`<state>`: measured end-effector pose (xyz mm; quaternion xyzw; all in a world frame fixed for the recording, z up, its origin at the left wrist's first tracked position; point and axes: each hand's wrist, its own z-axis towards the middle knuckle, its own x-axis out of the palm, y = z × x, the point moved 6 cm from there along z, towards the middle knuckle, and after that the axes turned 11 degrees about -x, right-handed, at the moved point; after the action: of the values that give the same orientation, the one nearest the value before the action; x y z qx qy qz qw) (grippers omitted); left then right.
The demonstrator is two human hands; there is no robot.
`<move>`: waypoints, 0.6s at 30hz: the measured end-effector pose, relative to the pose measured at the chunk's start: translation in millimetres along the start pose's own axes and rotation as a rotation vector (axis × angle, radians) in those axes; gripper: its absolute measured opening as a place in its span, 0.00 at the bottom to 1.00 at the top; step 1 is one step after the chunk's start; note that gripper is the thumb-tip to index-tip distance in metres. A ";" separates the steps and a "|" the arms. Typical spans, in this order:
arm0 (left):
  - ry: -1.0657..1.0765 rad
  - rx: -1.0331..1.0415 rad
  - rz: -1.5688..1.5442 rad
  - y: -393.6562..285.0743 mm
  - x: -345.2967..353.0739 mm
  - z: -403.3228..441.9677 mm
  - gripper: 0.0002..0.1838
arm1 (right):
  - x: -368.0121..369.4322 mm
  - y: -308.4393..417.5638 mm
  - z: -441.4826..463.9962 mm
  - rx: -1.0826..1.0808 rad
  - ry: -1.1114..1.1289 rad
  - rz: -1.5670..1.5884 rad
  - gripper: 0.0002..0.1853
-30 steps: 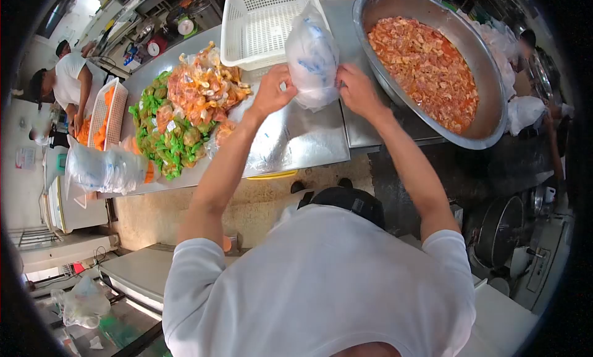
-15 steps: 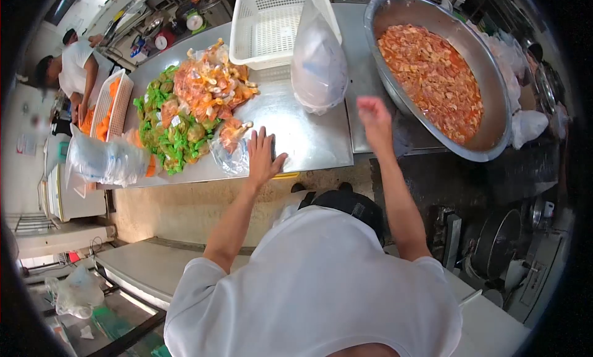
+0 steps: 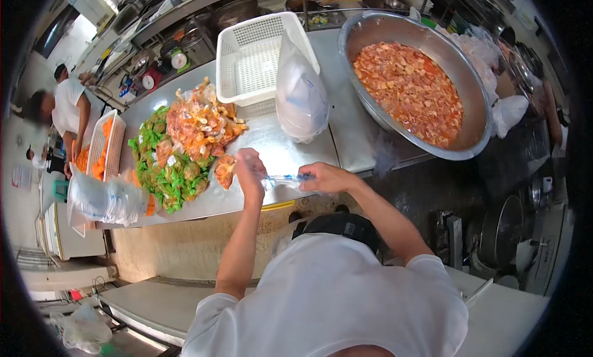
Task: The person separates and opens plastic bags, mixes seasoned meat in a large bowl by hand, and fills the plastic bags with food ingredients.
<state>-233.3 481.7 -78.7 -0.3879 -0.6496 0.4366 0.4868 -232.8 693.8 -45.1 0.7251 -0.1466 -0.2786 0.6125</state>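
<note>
Plastic (image 3: 281, 179) spans from left hand (image 3: 251, 173), fingers too blurred to tell, to right hand (image 3: 323, 177), fingers pinching it, presumably to keep it taut

Light is bright over the bench (image 3: 312, 154), its metal throwing white glare near the hands. A washed-out opening (image 3: 68, 39) glows at upper left; the floor (image 3: 179, 249) is lit at left and dim at right. The left hand (image 3: 250, 172) is blurred, the right hand (image 3: 328, 177) crisper, the plastic (image 3: 283, 179) between them glinting. Wide-lens distortion bends the edges; the corners sink to black.
</note>
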 end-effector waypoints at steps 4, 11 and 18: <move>0.290 0.083 1.077 -13.9 75.5 -45.2 0.10 | -16.8 -18.9 -6.6 -0.128 -0.144 0.175 0.10; -0.004 -0.234 -0.009 24.2 63.8 -5.2 0.18 | -37.8 -72.2 -7.4 -0.013 -0.642 0.676 0.09; 0.144 -0.694 -0.180 113.8 85.5 -35.8 0.29 | 14.6 -83.1 11.8 -0.053 -0.912 -0.008 0.11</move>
<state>-208.8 604.1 -155.9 -0.5012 -0.7545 0.1172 0.4071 -238.7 693.4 -130.1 0.5127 -0.3913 -0.5756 0.5026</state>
